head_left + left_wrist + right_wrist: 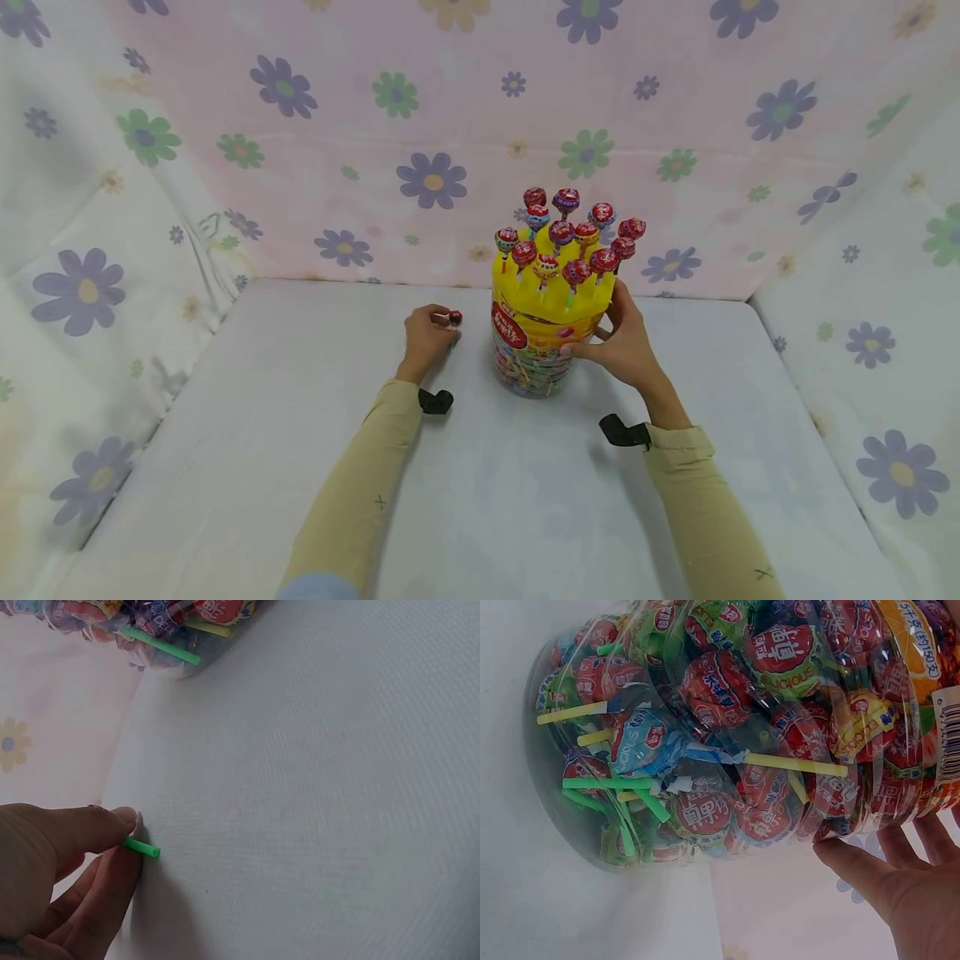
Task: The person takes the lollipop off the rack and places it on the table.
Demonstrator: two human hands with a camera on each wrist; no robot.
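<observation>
A clear plastic jar [531, 367] packed with wrapped lollipops stands upright on the white table, its upper part yellow. Several lollipops [561, 233] stick up from its yellow lid [525, 292], sticks down. My right hand [626, 342] grips the jar's right side, thumb at the front and fingers partly hidden behind. To the left of the jar, my left hand [427, 337] pinches a lollipop with a dark red head [455, 317]. In the left wrist view its green stick [142, 847] pokes out between thumb and finger, while the hand hides the head.
The white-covered table [480, 500] ends at a flowered cloth backdrop [315, 167], with flowered cloth on both sides too. Black straps [626, 432] stick out at both wrists. In the right wrist view, loose sticks and wrapped candies show through the jar wall.
</observation>
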